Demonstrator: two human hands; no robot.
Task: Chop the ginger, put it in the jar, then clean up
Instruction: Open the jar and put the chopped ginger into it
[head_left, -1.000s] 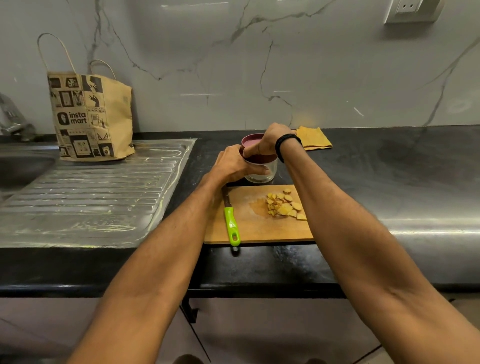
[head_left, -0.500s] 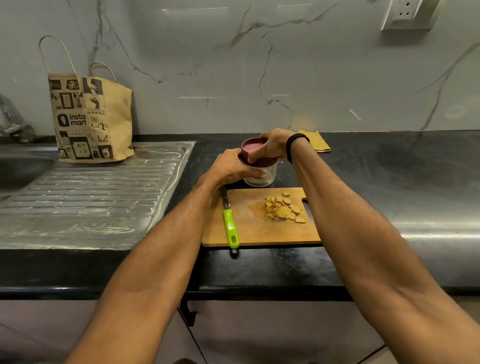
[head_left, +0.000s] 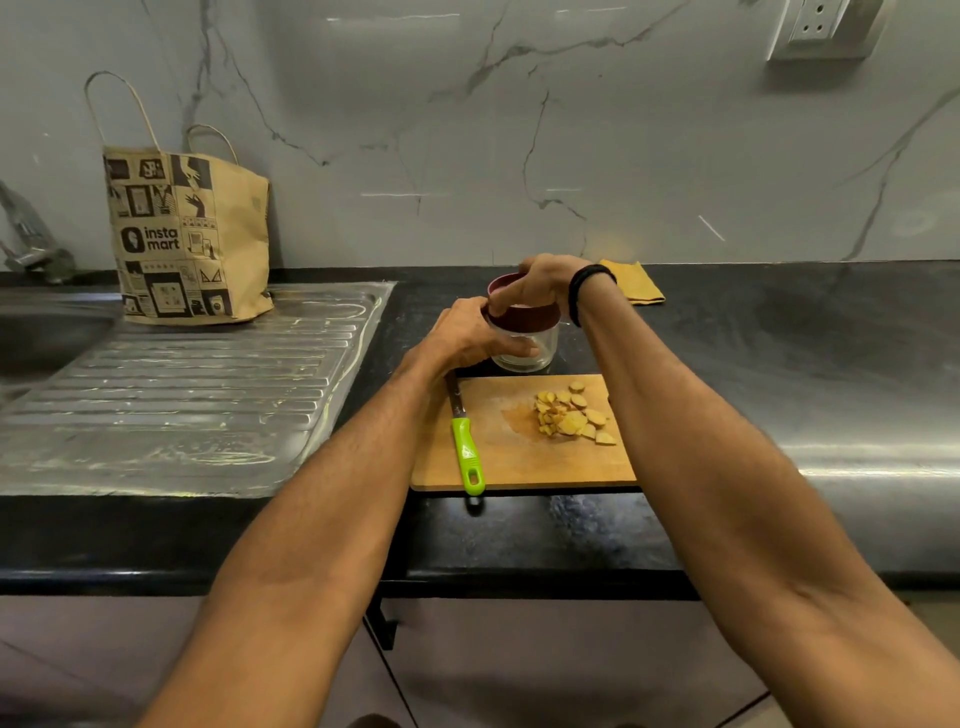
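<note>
A small glass jar (head_left: 527, 349) with a dark red lid (head_left: 530, 314) stands on the black counter just behind the wooden chopping board (head_left: 519, 462). My left hand (head_left: 467, 335) grips the jar's glass side. My right hand (head_left: 540, 280) grips the lid from above, fingers curled over its rim. A pile of chopped ginger pieces (head_left: 571, 415) lies on the right part of the board. A knife with a green handle (head_left: 467, 457) lies along the board's left edge, its blade partly hidden under my left wrist.
A printed paper bag (head_left: 187, 234) stands on the steel draining board (head_left: 182, 395) at the left, beside the sink. A folded yellow cloth (head_left: 636, 283) lies by the wall behind my right wrist. A wall socket (head_left: 821, 26) is at the top right.
Both hands have stayed on the jar and lid; my right hand has shifted its hold around the lid. The camera has moved slightly.
</note>
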